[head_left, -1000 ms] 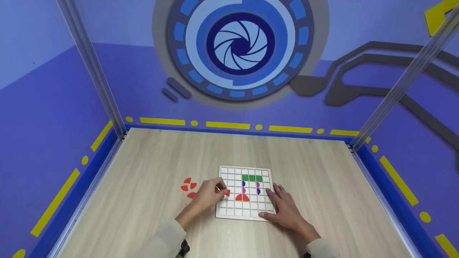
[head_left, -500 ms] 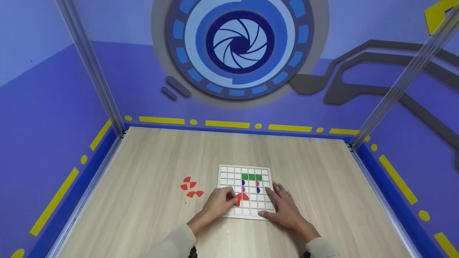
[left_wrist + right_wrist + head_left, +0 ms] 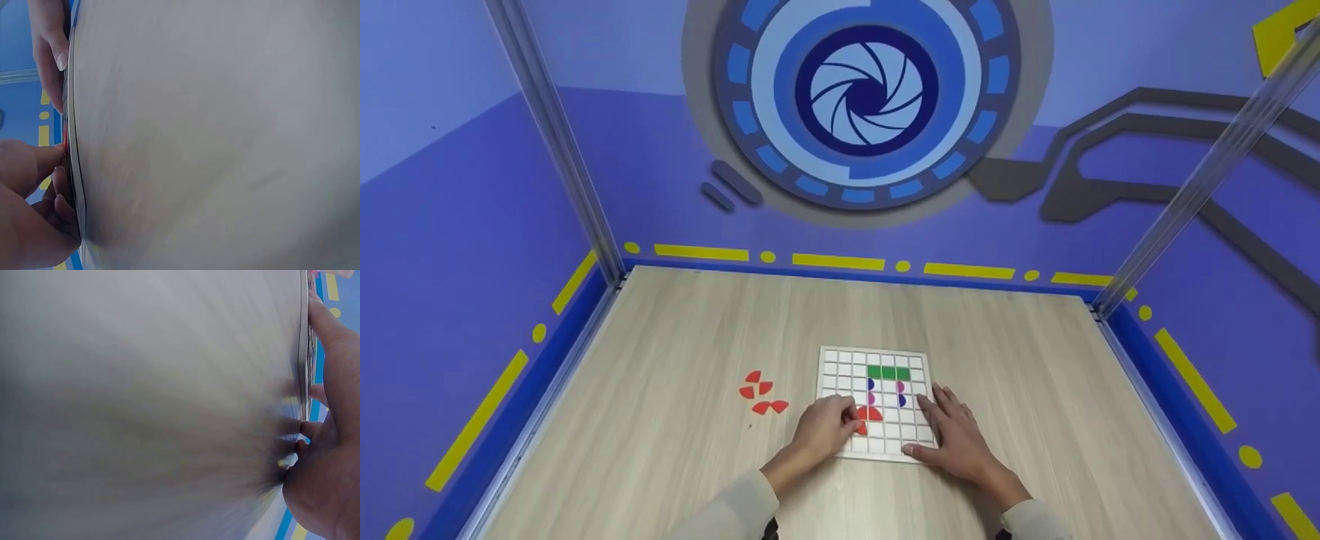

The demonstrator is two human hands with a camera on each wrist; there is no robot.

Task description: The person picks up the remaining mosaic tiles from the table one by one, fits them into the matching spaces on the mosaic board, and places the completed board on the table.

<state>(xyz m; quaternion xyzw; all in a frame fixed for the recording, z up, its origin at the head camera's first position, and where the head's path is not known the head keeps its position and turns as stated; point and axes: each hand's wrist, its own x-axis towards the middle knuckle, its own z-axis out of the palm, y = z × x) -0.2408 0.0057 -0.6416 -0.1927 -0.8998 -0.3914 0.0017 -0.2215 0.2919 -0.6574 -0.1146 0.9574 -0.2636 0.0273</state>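
A white square grid board (image 3: 830, 361) lies on the table, its cells divided by thin lines. My left hand (image 3: 823, 429) is over the lower left of the board, thumb and finger pinching a red quarter-circle tile (image 3: 862, 428). That tile sits just below a pair of red tiles (image 3: 870, 413) forming a half circle. In the left wrist view, a sliver of red shows at the thumb tip of the left hand (image 3: 34, 191). My right hand (image 3: 956, 431) rests on the board's right edge with fingers spread; in the right wrist view its thumb (image 3: 323, 318) lies on the rim.
Green tiles (image 3: 889, 373) form a bar near the board's top, with blue and pink half-circle tiles (image 3: 901, 394) in columns below. Several loose red quarter-circle tiles (image 3: 762, 407) lie on the wooden table (image 3: 697, 337) left of the board. Blue walls (image 3: 780, 232) enclose the table.
My left hand has carried the red tile rightward and down from the board's left side to a cell under the red half circle. The right hand has stayed in place.
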